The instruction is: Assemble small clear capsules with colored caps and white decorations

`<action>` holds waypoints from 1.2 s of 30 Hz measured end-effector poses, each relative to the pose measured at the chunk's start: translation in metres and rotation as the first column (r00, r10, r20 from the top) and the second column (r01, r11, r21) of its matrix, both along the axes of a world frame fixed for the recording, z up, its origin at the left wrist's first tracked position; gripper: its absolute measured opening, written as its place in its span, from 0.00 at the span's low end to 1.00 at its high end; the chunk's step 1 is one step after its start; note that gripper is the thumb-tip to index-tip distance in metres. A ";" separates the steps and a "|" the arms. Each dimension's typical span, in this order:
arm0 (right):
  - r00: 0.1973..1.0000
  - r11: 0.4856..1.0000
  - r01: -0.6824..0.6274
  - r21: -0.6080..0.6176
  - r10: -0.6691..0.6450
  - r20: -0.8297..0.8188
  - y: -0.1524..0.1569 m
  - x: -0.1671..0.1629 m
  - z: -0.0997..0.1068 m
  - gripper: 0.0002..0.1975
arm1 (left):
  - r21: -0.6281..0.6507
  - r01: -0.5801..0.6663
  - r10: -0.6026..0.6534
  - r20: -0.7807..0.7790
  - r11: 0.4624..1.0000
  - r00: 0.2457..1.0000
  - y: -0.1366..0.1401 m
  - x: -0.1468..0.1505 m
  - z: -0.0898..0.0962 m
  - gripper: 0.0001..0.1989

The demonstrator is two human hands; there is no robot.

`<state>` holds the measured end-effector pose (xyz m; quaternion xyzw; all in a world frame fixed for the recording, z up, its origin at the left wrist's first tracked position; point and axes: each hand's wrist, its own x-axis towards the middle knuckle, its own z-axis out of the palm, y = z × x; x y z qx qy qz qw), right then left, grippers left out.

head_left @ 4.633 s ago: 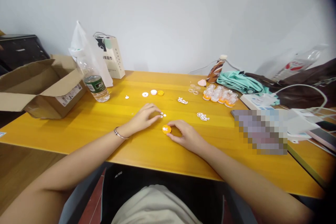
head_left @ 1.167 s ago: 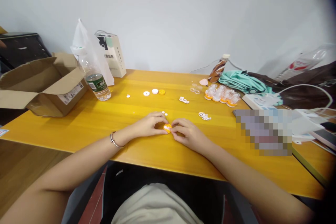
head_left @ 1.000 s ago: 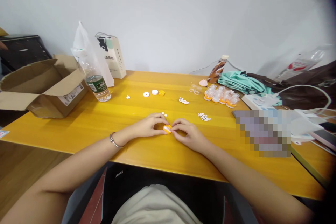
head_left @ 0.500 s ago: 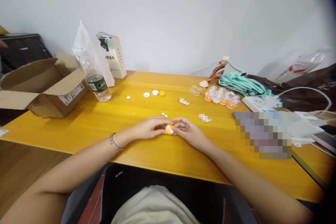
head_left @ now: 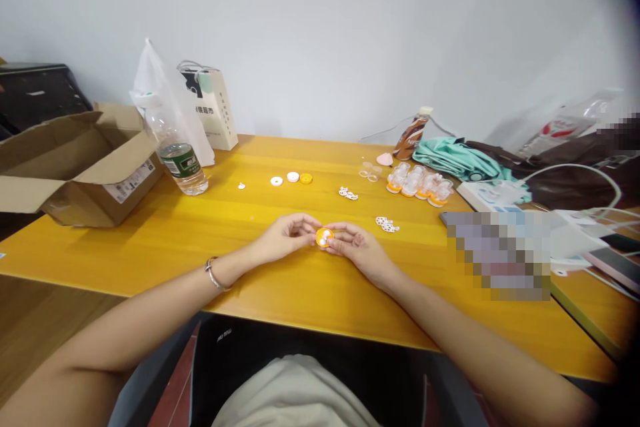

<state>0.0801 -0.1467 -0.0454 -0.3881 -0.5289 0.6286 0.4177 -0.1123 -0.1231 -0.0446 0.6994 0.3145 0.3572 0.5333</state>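
Note:
A small round orange base [head_left: 318, 233] with little white parts inside is held between both hands above the table's near middle. My left hand [head_left: 286, 238] pinches its left rim with thumb and fingertips. My right hand [head_left: 361, 253] grips the right side, the thumb over its front edge. Beyond my hands lie a white ring-shaped disc [head_left: 277, 181], another white disc [head_left: 293, 177] and a yellow disc [head_left: 305, 179]. Flat white gear-like pieces rest in two groups, one farther off [head_left: 349, 194] and one nearer [head_left: 387, 224] to the right.
Several clear-domed orange-based pieces [head_left: 420, 185] stand at the right, near clear rings [head_left: 370, 173] and a brown bottle [head_left: 413, 135]. Left are a water bottle [head_left: 183, 163] and an open cardboard box [head_left: 85, 193]. A power strip [head_left: 480, 197] with cables lies far right.
The orange base has been raised slightly and tipped, showing more of its white parts. Two small white discs seen behind my hands no longer show. My left fingers have shifted along the rim.

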 end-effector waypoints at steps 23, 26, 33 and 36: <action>0.996 0.995 0.055 0.088 -0.061 0.066 0.001 -0.002 0.003 0.19 | -0.021 -0.064 0.063 -0.045 0.998 0.997 -0.001 -0.002 0.007 0.12; 0.994 0.994 0.080 0.079 -0.086 0.066 0.003 -0.001 0.001 0.19 | 0.114 -0.174 0.189 -0.129 0.978 0.974 0.010 -0.008 0.015 0.12; 0.994 0.995 0.074 0.073 -0.079 0.074 0.004 0.000 0.001 0.21 | 0.635 -0.163 0.560 -0.496 0.755 0.663 0.090 -0.027 0.031 0.13; 0.993 0.994 0.088 0.061 -0.092 0.068 0.004 0.000 0.001 0.21 | 0.654 -0.110 0.573 -0.554 0.748 0.604 0.119 -0.025 0.027 0.12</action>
